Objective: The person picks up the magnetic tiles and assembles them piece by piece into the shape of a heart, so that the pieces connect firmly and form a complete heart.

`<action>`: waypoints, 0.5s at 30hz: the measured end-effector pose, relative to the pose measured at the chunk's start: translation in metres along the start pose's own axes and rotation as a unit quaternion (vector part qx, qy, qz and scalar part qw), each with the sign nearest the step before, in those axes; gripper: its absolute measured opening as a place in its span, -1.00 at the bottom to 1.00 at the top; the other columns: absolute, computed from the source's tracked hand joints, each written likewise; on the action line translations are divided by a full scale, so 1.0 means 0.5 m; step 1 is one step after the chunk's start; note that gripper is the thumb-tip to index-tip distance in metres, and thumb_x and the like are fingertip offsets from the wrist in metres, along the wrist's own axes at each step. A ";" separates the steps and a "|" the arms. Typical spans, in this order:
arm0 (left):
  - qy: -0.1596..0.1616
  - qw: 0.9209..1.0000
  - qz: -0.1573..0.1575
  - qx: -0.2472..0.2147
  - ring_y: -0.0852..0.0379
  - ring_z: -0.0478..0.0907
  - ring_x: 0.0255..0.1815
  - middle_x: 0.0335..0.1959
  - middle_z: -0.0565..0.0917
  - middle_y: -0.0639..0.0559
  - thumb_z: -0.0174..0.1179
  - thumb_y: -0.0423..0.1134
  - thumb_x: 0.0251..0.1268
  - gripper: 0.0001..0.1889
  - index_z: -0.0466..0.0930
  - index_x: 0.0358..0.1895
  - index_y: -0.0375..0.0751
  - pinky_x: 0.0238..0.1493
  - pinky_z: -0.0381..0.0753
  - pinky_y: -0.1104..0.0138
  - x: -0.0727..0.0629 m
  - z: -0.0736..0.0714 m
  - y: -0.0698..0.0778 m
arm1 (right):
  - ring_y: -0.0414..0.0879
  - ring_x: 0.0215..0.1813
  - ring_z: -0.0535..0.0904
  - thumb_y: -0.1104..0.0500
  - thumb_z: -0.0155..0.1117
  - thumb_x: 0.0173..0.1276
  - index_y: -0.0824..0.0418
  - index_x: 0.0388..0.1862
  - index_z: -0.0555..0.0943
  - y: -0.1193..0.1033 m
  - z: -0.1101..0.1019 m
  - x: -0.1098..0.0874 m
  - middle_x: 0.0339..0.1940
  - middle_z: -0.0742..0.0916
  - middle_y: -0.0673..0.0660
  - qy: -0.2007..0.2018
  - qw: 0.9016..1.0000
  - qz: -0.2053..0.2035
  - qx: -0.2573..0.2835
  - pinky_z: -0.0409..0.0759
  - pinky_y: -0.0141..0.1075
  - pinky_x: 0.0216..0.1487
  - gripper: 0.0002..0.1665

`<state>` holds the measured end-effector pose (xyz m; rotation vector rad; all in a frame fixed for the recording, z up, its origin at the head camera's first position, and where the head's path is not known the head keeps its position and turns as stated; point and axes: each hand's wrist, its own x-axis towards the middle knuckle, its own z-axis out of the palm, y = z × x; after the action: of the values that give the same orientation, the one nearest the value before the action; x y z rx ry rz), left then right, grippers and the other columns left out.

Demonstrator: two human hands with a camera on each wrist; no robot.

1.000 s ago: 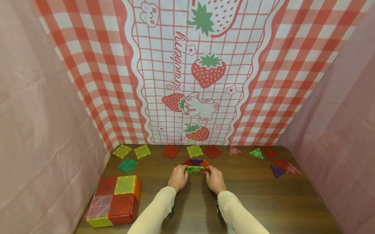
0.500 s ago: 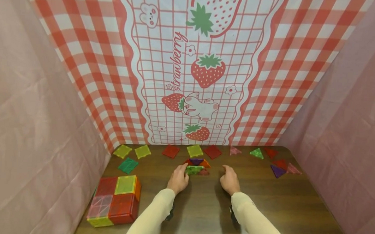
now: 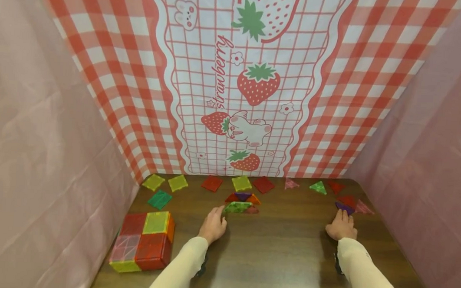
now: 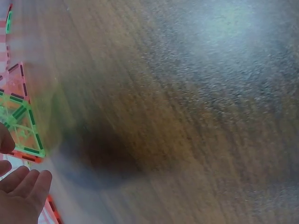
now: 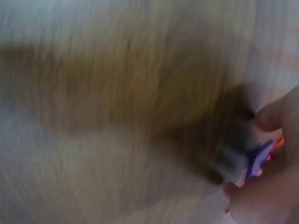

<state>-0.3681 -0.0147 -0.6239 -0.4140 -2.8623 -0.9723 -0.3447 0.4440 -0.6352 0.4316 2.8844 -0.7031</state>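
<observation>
My left hand, fingers relaxed, rests beside the left end of a small standing build of magnetic tiles. Its near row has a green part and a pink triangle tile; behind stand a purple tile and an orange-red one. In the left wrist view the fingertips are apart from the green tiles. Far to the right, my right hand reaches over a flat purple triangle tile, fingertips at its near edge. The right wrist view is blurred, with the purple tile partly hidden by the fingers.
A block of red, yellow and pink tiles stands at the left. Yellow, red and teal square tiles lie along the back. Around the purple tile lie red, pink and green triangles. Curtains border the wooden table.
My right hand has let go of the tile build and moved far right to the purple triangle tile. My left hand has drawn slightly back and left from the build, which stays standing.
</observation>
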 end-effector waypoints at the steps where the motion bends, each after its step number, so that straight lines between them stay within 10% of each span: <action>1: -0.003 1.000 0.000 0.002 -0.27 0.57 0.24 0.21 0.59 -0.32 0.16 -0.37 0.36 -0.52 0.46 0.34 -0.40 0.27 0.56 -0.04 0.000 0.000 0.000 | 0.64 0.50 -0.21 0.15 -0.03 0.21 0.67 0.51 -0.21 0.008 -0.003 -0.001 0.51 -0.08 0.68 -0.007 1.000 0.000 0.000 0.04 0.55 0.34 0.05; 15: 0.005 0.998 0.060 0.025 -0.29 0.64 0.04 -0.03 0.66 -0.33 0.13 -0.41 0.26 -0.65 0.60 0.08 -0.50 0.09 0.64 -0.05 -0.031 0.002 0.019 | 0.60 0.16 0.45 0.25 0.05 0.23 0.69 0.28 0.37 -0.051 0.058 -0.038 0.22 0.44 0.66 0.079 0.979 -0.159 -0.096 0.46 0.37 0.13 -0.30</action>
<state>-0.3504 -0.0104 -0.6221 -0.5671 -2.8092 -0.8779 -0.3328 0.4040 -0.6460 0.0003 3.1715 -0.4371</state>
